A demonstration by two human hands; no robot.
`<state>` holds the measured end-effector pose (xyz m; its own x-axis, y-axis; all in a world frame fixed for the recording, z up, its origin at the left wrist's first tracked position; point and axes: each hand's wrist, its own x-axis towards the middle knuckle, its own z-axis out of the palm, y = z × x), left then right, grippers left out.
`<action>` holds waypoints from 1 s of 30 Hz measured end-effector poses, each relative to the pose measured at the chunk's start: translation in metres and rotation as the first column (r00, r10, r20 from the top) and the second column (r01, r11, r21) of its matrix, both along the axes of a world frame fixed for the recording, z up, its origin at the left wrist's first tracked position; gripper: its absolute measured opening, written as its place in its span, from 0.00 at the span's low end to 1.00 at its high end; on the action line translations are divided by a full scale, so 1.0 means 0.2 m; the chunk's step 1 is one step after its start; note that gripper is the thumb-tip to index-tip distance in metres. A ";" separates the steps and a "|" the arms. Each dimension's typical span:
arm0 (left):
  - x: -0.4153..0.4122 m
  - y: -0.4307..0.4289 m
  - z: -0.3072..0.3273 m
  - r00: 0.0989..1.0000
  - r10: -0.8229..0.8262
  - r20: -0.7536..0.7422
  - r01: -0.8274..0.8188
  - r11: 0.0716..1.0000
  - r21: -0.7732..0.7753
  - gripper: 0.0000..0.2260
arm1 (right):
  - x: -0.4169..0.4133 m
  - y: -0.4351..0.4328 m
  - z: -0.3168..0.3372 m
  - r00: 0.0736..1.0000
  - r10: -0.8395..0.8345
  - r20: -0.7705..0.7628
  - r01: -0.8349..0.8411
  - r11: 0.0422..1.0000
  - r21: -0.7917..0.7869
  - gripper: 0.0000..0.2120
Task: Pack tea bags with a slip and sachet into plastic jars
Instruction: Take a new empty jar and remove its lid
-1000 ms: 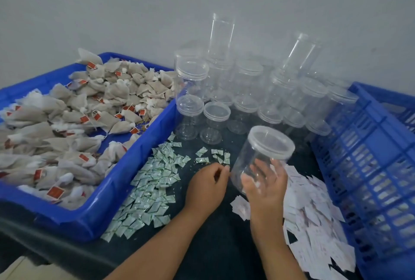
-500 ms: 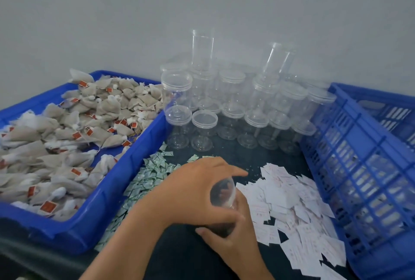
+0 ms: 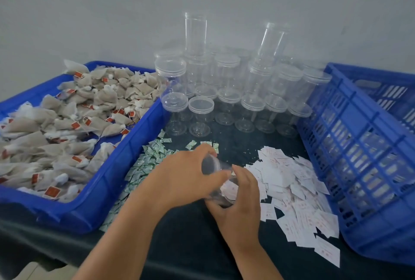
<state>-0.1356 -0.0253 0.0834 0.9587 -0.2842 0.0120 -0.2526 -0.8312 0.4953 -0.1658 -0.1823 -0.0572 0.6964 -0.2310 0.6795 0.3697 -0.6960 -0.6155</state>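
Observation:
A clear plastic jar (image 3: pixel 225 190) is held low over the dark table, tilted toward me. My right hand (image 3: pixel 241 203) grips its body from below and the right. My left hand (image 3: pixel 186 176) curls round its lid end (image 3: pixel 210 164) from above. Much of the jar is hidden by both hands. Tea bags (image 3: pixel 74 120) with red tags fill the blue tray (image 3: pixel 125 163) on the left. Green-white sachets (image 3: pixel 146 163) lie in a heap beside that tray. White paper slips (image 3: pixel 292 190) are spread to the right of my hands.
Several lidded clear jars (image 3: pixel 224 91) stand stacked against the grey wall at the back. A blue slatted crate (image 3: pixel 363 163) sits on the right. The dark table (image 3: pixel 190 246) edge runs along the bottom left.
The jar came down from upright in my right hand to low and tilted. My left hand moved from the sachets onto the jar's lid end. The camera tipped down.

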 end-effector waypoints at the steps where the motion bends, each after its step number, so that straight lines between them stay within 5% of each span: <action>1: 0.02 0.02 0.03 0.996 -0.018 -0.088 0.013 0.998 -0.055 0.19 | 0.01 0.00 -0.01 0.999 -0.039 -0.002 0.039 0.999 0.004 0.42; 2: 0.05 0.05 0.06 0.964 0.009 -0.267 -0.076 0.967 -0.243 0.18 | 0.02 -0.01 0.00 0.996 -0.085 -0.027 0.086 0.994 0.064 0.44; 4: 0.09 0.11 0.09 0.826 -0.056 -0.561 -0.379 0.682 -0.626 0.16 | 0.02 -0.05 0.03 0.984 -0.082 -0.156 0.132 0.932 0.339 0.46; 5: 0.11 0.14 0.06 0.817 -0.053 -0.574 -0.448 0.568 -0.690 0.16 | 0.02 -0.06 0.05 0.979 -0.013 -0.206 0.109 0.877 0.467 0.46; 6: 0.14 0.16 0.01 0.839 0.013 -0.543 -0.455 0.565 -0.689 0.14 | 0.01 -0.07 0.06 0.973 0.056 -0.223 0.076 0.837 0.542 0.46; 11: 0.22 0.12 -0.39 0.938 0.299 -0.172 -0.344 0.858 -0.383 0.07 | -0.01 -0.05 0.04 0.954 0.173 -0.246 -0.031 0.871 0.491 0.46; 13: 0.23 0.10 -0.50 0.947 0.320 0.025 -0.314 0.940 -0.132 0.08 | -0.01 -0.05 0.03 0.945 0.196 -0.263 -0.050 0.879 0.474 0.47; 16: 0.23 0.07 -0.56 0.937 0.286 0.203 -0.316 0.939 0.135 0.15 | -0.01 -0.07 0.05 0.938 0.223 -0.267 -0.059 0.858 0.510 0.48; 19: 0.22 0.06 -0.44 0.927 0.246 0.285 -0.277 0.958 0.074 0.20 | -0.01 -0.08 0.06 0.937 0.250 -0.244 -0.080 0.834 0.545 0.44; 24: 0.29 0.30 -0.02 0.891 0.277 0.360 -0.267 0.960 -0.077 0.12 | -0.03 -0.06 0.08 0.922 0.284 -0.262 -0.109 0.842 0.528 0.41; 26: 0.41 0.49 0.13 0.903 0.299 0.309 -0.329 0.943 0.051 0.12 | -0.03 -0.05 0.08 0.914 0.302 -0.269 -0.123 0.841 0.527 0.42; 30: 0.63 0.78 0.21 0.934 0.354 -0.051 -0.284 0.820 0.496 0.16 | -0.02 -0.03 0.09 0.899 0.330 -0.286 -0.144 0.842 0.520 0.42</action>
